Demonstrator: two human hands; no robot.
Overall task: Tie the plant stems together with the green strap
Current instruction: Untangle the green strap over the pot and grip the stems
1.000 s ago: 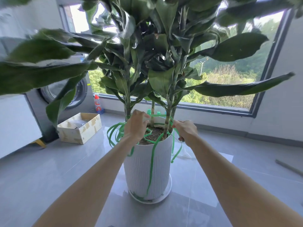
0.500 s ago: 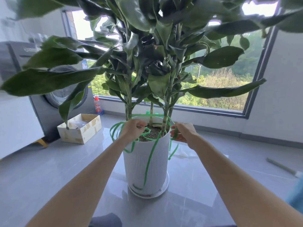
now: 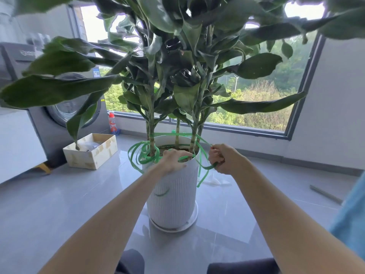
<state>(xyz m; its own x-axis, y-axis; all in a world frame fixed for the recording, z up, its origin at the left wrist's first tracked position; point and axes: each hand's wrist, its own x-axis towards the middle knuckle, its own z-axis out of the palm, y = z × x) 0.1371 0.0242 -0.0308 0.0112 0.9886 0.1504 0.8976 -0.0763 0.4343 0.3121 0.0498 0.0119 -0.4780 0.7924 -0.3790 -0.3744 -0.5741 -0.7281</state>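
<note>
**Plant** (image 3: 177,56): broad-leaved, its foliage fills the upper view. It stands in a white ribbed pot (image 3: 173,198) on a saucer (image 3: 190,223) on the grey floor (image 3: 59,204).

**Stems** (image 3: 151,133): three rise from the soil, standing apart and not yet drawn together.

**Green strap** (image 3: 173,133): one run passes behind the stems just above the pot rim. Slack coils hang off the pot's left side, and a free end dangles to the right.

**Risks, as judged:** the loop sits low, so tightening here may drop it onto the rim instead of gathering the stems. The loose coils could snag or knot when pulled. A hard sideways pull could bend a stem or rock the pot.

**Left hand** (image 3: 173,160): arm extended, with the palm on the near rim. The fingers are stretched flat over the rim toward the soil and lie across the strap there; no curl round it shows.

**Right hand** (image 3: 223,159): just right of the rim, it is clenched in a fist round the strap, which enters above and leaves below.
</note>
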